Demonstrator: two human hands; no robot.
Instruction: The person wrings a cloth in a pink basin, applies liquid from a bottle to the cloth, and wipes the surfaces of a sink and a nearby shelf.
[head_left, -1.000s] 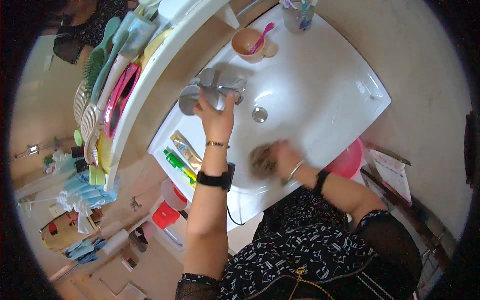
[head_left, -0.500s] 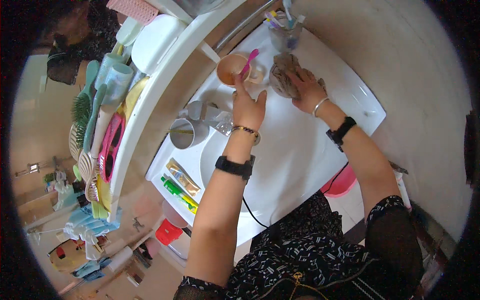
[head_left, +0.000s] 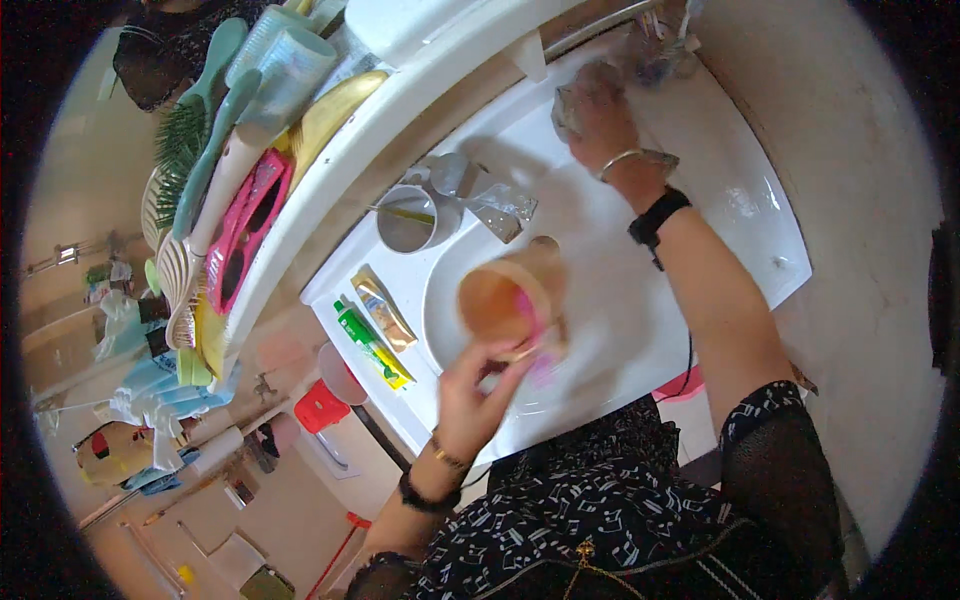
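Mug, head view: peach, held above the basin of the white sink, pink utensil in it, motion-blurred. Left hand grips the mug at its near side, fingers curled. Right hand lies on a greyish cloth on the far part of the sink, just beside the jar of brushes; blur there, can't tell if the fingers close around it. Faucet sits left of centre, grey cup next to it with a stick inside. Gold tube and green-yellow tube lie side by side near the left edge.
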